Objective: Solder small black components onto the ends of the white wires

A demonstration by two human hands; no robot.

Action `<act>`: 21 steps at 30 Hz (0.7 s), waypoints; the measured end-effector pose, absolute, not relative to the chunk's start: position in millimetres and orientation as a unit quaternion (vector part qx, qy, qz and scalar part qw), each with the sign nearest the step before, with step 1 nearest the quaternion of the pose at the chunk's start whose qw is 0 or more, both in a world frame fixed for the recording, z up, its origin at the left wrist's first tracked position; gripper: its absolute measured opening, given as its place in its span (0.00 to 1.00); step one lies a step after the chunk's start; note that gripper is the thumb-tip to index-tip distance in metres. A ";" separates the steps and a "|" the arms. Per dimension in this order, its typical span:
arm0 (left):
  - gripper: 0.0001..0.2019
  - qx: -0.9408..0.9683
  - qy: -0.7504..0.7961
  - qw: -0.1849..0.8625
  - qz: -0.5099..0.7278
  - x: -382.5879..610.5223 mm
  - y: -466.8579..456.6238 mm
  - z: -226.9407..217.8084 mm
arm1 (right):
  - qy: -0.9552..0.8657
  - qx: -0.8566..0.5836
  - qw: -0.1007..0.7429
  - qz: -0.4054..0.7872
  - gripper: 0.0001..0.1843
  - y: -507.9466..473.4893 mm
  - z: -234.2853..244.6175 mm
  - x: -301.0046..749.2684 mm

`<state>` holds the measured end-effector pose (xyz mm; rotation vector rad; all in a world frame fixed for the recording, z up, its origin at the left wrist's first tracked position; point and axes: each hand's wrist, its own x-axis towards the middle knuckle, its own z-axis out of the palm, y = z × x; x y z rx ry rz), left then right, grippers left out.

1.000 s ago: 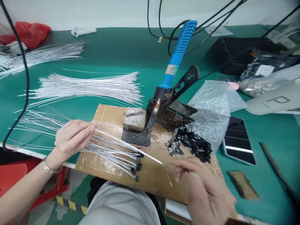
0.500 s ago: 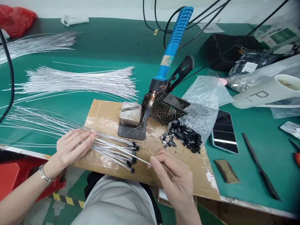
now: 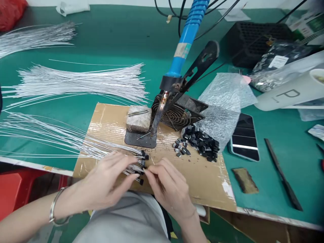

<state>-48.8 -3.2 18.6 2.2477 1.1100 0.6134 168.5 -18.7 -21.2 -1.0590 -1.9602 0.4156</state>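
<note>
A fan of thin silvery wires, many with small black end pieces, lies across the cardboard near its front edge. My left hand is over the wires close to those ends, thumb and forefinger apart on either side of them; its other fingers are partly hidden. Just to the right, my right hand pinches a thin wire at the black ends, its fingertips close to my left ones. A fine wire end stands up beside the right fingers. Loose black pieces are heaped behind my right hand.
A blue-handled soldering iron is clamped over a metal plate with a pale block. Behind it is a small fan. Another wire bundle lies farther back. To the right are a phone, a file-like tool and a cup.
My left hand has left the middle of the wires and moved right to their black ends. My right hand has moved left to meet it. The view has shifted slightly.
</note>
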 end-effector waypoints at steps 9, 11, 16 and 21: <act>0.07 0.670 0.480 0.523 0.218 -19.5 8.1 10.9 | -0.631 -0.507 0.481 0.338 0.20 -30.5 -31.3 177.9; 0.08 0.640 0.485 0.548 0.237 -18.6 10.3 12.4 | -0.573 -0.530 0.507 0.365 0.25 -32.5 -33.6 180.2; 0.08 0.613 0.492 0.562 0.256 -15.3 13.0 15.2 | -0.563 -0.520 0.498 0.406 0.20 -28.1 -29.6 177.4; 0.08 0.596 0.497 0.586 0.235 -13.8 16.1 19.2 | -0.603 -0.482 0.483 0.413 0.13 -20.4 -24.2 172.0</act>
